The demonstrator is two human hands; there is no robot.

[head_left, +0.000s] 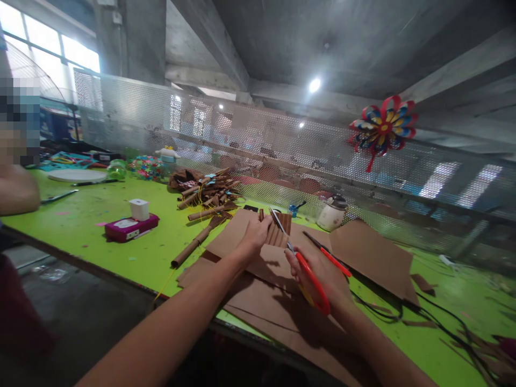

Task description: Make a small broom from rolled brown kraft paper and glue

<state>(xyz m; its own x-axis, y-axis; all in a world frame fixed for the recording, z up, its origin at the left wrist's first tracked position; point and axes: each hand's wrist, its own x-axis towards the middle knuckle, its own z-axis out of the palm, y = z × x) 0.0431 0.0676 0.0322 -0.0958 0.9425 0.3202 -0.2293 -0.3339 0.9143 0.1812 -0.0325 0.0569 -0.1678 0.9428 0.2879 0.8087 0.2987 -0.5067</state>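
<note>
My left hand is closed on a pleated piece of brown paper above the table. In my right hand are scissors with red-orange handles, their blades reaching up against the paper's folds. Whether the blades are cutting through it I cannot tell. Under both hands lie large brown paper sheets. Another tool with a red handle rests on the paper just to the right of the scissors.
Rolled brown paper pieces with yellow string are heaped at the back. A purple box carries a white adapter. A white jar stands near the perforated screen. Black cable and scraps lie right. Another person's arm rests at left.
</note>
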